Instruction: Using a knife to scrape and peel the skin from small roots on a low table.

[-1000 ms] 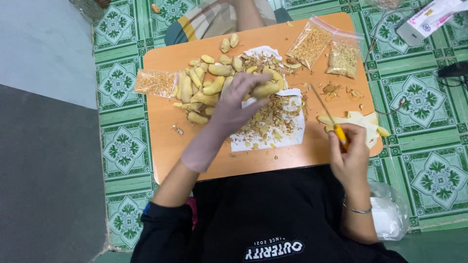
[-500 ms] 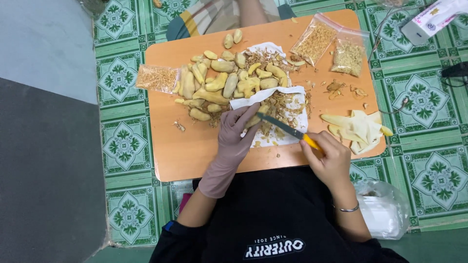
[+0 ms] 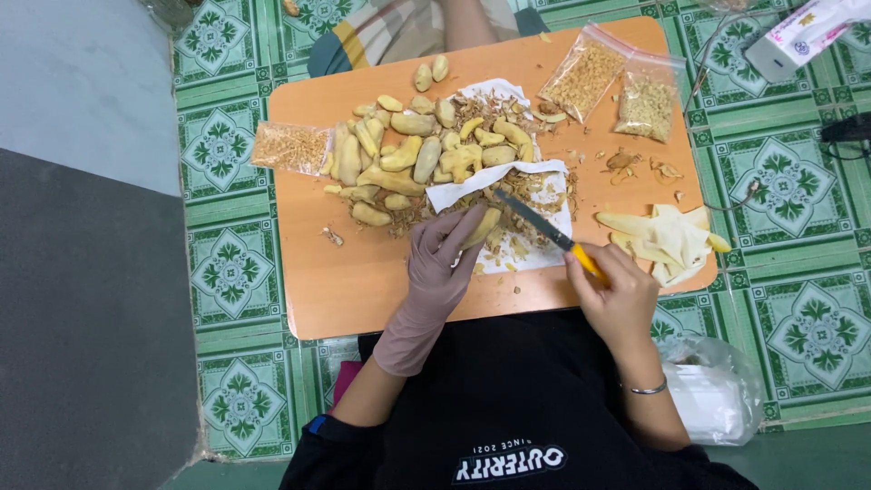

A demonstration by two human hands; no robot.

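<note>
Left hand [image 3: 442, 259] pinches a ginger piece [image 3: 482, 227] over the paper towel [image 3: 535, 186]; right hand [image 3: 615, 295], closed round the knife [image 3: 549, 233], should scrape lightly, away from fingers.

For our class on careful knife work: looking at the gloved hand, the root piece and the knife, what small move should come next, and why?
Probably draw the knife blade along the root piece to scrape its skin: the left hand pinches it over the white paper, and the right hand angles the blade toward it.

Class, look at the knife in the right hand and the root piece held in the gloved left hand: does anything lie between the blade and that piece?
Nothing visible does. The left hand holds the root piece over the paper, and the knife in the right hand reaches it directly; the blade tip lies right beside the piece, with only peel scraps on the paper beneath.
</note>
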